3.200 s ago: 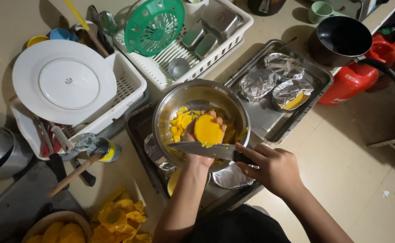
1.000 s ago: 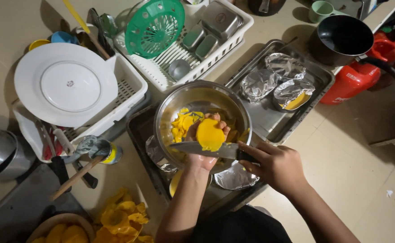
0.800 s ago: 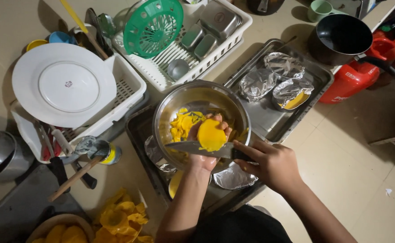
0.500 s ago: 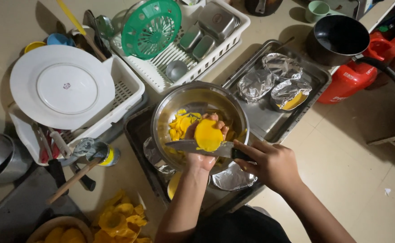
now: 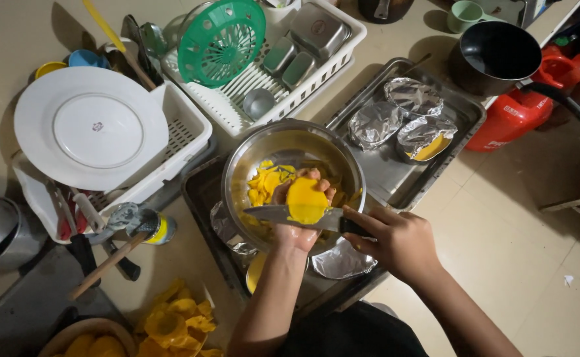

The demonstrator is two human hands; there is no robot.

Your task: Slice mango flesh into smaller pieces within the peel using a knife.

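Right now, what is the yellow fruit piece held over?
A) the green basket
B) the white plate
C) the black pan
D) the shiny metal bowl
D: the left hand holds the yellow fruit piece above the shiny metal bowl, where cut yellow slices already lie, while the right hand lays a knife against it.

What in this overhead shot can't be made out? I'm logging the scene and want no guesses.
Head view, the only one:
- Lower half of the peeled yellow fruit: hidden by the steel kitchen knife and the left hand.
- Knife handle: wrapped by the right hand.
- Contents of the two closed crumpled foil packets.
- Wooden bowl of yellow fruit: cut off by the bottom edge.
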